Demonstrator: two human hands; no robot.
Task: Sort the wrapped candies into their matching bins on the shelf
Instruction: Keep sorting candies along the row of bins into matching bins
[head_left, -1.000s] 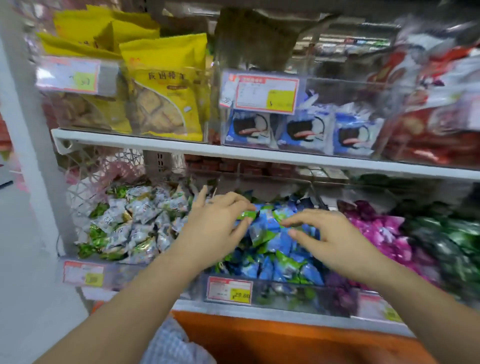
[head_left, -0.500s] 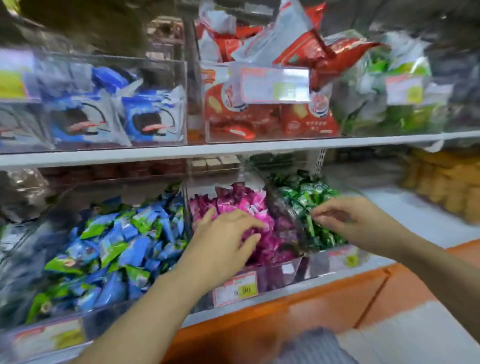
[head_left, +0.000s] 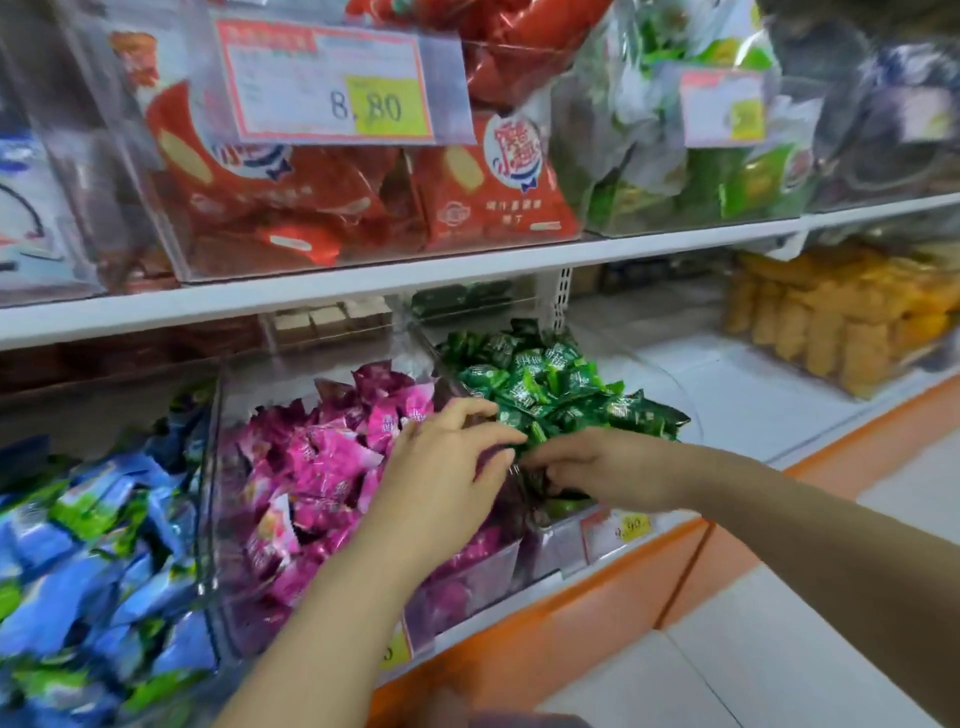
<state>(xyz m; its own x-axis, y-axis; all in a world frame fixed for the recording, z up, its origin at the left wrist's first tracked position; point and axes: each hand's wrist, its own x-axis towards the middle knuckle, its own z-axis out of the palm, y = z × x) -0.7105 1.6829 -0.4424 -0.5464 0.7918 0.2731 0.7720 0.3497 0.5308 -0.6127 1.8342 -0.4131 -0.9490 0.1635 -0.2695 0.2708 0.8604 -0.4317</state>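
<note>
Both hands are down at the pink bin (head_left: 467, 571), close together, fingertips almost meeting. The left hand (head_left: 441, 488) hovers over the pink bin's right edge. Its fingers are loosely spread and reach across the clear divider, with nothing visibly held. The right hand (head_left: 602, 473) is just right of the pink bin, fingers curled down into the front of the green candies (head_left: 550, 384). Has it pinched one? Too blurred, I can't tell. Pink candies (head_left: 332, 457) fill the pink bin, and blue-and-green candies (head_left: 93, 545) are heaped just left of it. A yellow price tag (head_left: 623, 527) sits right of the pink bin's front wall. Above the pink bin are red snack packets (head_left: 363, 208), with a price card (head_left: 332, 83) reading 8.80.
</note>
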